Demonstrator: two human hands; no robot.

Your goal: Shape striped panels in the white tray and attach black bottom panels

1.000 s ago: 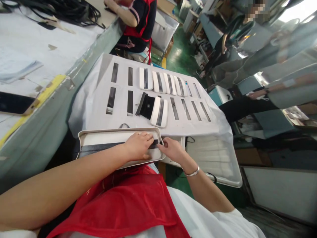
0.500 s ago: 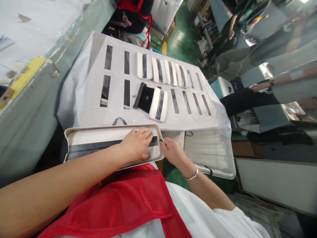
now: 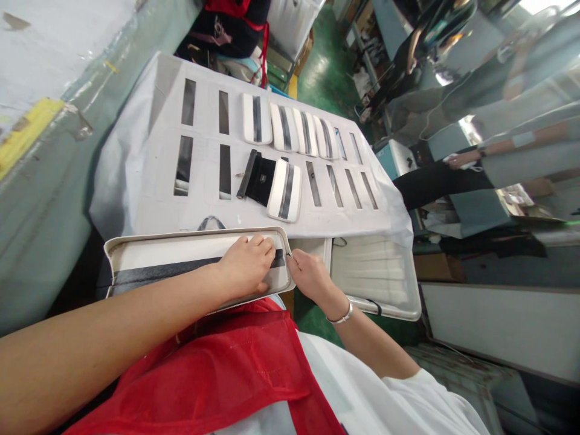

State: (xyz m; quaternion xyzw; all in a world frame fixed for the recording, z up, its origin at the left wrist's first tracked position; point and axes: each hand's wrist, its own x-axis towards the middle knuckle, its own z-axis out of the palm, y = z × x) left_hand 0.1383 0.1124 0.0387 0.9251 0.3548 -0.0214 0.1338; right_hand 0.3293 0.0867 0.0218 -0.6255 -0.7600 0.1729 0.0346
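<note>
A long, shallow cream tray (image 3: 149, 237) lies across the front of my body, with a white piece bearing a dark stripe (image 3: 158, 273) inside it. Near the tray's right end, my left hand (image 3: 247, 263) presses down inside with curled fingers; what is under the fingertips is hidden. My right hand (image 3: 312, 275) is closed at the outside of that end, pinching a small black bit at the rim. Beyond the tray, a white striped pad (image 3: 284, 191) rests beside a black flap with a rod (image 3: 259, 179).
The cloth-covered table (image 3: 203, 208) has rows of dark slots and several white striped pads (image 3: 257, 119) at the back. A clear-lidded bin (image 3: 374, 275) stands right of my hands. A person's hand (image 3: 462, 159) shows at the far right. A plastic-covered surface (image 3: 58, 139) is at left.
The whole view has shifted, so the table, tray and both hands appear slightly further left. Both hands keep about the same places on the tray.
</note>
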